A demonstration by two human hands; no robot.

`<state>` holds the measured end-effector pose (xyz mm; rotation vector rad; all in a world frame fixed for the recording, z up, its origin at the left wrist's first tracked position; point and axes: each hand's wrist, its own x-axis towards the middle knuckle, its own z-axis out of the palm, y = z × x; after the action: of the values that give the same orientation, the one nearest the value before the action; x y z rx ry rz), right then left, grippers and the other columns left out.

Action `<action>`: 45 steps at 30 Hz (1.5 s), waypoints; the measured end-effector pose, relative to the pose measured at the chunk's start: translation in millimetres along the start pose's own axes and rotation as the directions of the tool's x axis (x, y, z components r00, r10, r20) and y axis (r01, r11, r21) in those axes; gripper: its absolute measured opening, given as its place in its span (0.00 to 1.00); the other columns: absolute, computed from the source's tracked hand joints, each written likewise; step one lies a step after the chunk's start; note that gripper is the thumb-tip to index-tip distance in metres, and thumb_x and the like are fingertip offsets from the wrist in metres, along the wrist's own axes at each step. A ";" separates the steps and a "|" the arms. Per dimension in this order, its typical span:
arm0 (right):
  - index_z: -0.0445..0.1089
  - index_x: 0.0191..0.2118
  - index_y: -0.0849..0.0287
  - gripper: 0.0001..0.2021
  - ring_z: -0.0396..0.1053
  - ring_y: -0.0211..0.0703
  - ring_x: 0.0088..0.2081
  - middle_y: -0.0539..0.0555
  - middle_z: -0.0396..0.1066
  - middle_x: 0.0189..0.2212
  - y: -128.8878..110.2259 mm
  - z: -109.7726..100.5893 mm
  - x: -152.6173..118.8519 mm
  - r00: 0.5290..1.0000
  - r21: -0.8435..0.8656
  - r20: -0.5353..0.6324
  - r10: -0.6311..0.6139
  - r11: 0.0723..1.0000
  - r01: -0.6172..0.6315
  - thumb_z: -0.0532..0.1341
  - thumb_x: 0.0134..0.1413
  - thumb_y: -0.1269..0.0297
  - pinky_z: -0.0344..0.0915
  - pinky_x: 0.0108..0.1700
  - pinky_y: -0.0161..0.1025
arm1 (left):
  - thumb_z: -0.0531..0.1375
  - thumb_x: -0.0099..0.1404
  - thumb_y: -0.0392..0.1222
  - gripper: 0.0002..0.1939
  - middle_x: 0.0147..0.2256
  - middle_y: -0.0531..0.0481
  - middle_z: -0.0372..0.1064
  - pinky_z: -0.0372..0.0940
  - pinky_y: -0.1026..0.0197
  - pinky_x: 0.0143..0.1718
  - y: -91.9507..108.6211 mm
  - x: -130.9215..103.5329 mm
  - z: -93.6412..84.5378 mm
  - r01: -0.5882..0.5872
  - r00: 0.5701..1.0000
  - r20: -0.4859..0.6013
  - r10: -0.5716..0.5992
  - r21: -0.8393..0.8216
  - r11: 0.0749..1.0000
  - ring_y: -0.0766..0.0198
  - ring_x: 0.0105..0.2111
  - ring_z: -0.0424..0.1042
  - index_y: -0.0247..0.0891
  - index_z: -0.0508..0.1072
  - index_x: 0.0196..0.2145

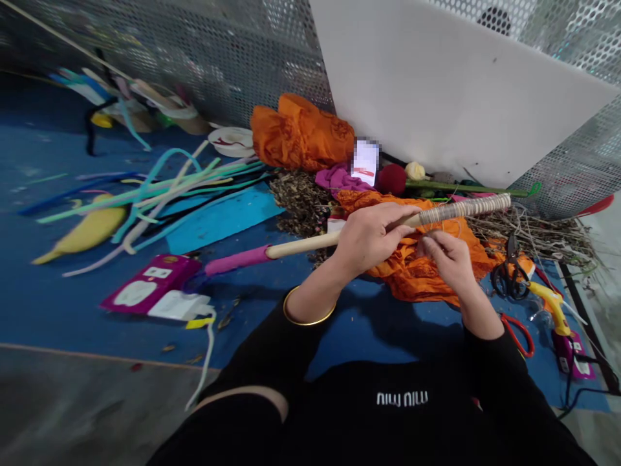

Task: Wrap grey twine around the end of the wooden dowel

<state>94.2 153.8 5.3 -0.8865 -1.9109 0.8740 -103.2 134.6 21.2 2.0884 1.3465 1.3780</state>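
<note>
My left hand [371, 236] is wrapped round a wooden stick [303, 245] that lies slantwise across the middle of the view. The stick's near-left end has a pink wrapping [237, 260], and its right end is bound with pale cord [466, 210]. Just below the cord binding, my right hand [449, 259] has its fingers pinched together. A thin strand seems to run from the binding to these fingers, but I cannot make it out clearly. Beneath both hands lies a crumpled orange cloth [417, 278].
Blue table [291, 291] with dried plants [301, 200], a lit phone [365, 162] and pastel strips [160, 194] behind. To the left are a yellow banana-shaped object [90, 230] and a purple packet [150, 285]. Black scissors [511, 272], red-handled scissors [520, 336] and a yellow glue gun [550, 301] lie right.
</note>
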 end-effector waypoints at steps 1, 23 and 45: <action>0.74 0.28 0.55 0.15 0.70 0.40 0.30 0.50 0.70 0.25 -3.9 -1.3 -2.5 0.992 -0.084 -0.084 -0.092 0.993 0.085 0.61 0.66 0.56 0.71 0.36 0.40 | 0.62 0.68 0.35 0.17 0.46 0.45 0.82 0.72 0.57 0.51 -0.5 0.3 0.6 0.015 1.000 -0.003 -0.015 0.000 1.000 0.58 0.45 0.80 0.38 0.81 0.53; 0.73 0.27 0.55 0.16 0.64 0.38 0.26 0.48 0.68 0.22 -22.1 26.9 -29.9 0.930 0.215 -0.367 0.014 0.974 0.070 0.62 0.66 0.55 0.62 0.30 0.39 | 0.60 0.72 0.43 0.14 0.43 0.48 0.82 0.69 0.62 0.41 3.3 -6.6 34.3 0.008 1.000 0.006 -0.009 0.221 0.975 0.59 0.41 0.80 0.41 0.81 0.51; 0.75 0.33 0.53 0.11 0.74 0.45 0.45 0.56 0.71 0.42 -33.5 -6.9 -16.5 0.940 -0.154 -0.083 -0.331 0.936 0.316 0.60 0.67 0.62 0.74 0.42 0.45 | 0.56 0.73 0.43 0.14 0.38 0.47 0.79 0.63 0.61 0.33 -7.6 1.2 30.5 0.044 0.993 0.083 -0.083 0.391 0.919 0.59 0.36 0.75 0.41 0.81 0.46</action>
<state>98.7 124.7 29.3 -0.6556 -1.9681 0.4911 -81.6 146.6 1.6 2.2939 1.7450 1.0291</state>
